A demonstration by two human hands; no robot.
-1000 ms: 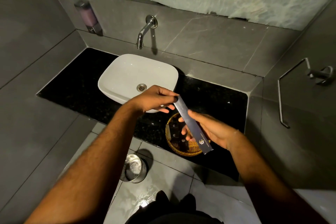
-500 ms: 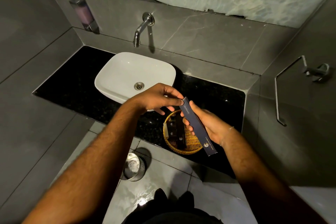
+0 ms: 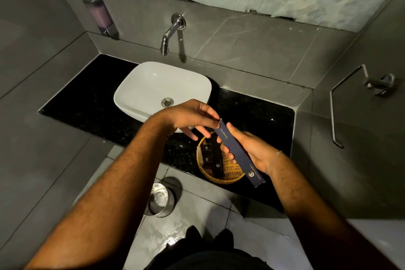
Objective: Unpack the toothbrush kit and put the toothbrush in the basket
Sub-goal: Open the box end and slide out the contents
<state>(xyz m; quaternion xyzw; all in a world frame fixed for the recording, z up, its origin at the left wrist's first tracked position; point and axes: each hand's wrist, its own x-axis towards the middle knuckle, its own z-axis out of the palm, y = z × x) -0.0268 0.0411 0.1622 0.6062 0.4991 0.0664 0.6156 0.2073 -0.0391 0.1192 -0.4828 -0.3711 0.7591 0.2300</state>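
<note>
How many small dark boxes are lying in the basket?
3 show: one at the far side of the basket, one mid-left, one nearest. The hand may hide more.

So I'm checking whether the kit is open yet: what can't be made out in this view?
- Dental kit box: its top end is covered by the left hand's fingertips, so the flap's state is hidden.
- Toothbrush: none visible, presumably inside the box.
- Basket: its right part is hidden by the right hand and box; the dark boxes' labels are too small.

A long, slim dark-blue toothbrush kit box [image 3: 235, 150], closed, slants above the round wicker basket [image 3: 228, 174] holding small dark boxes.
</note>
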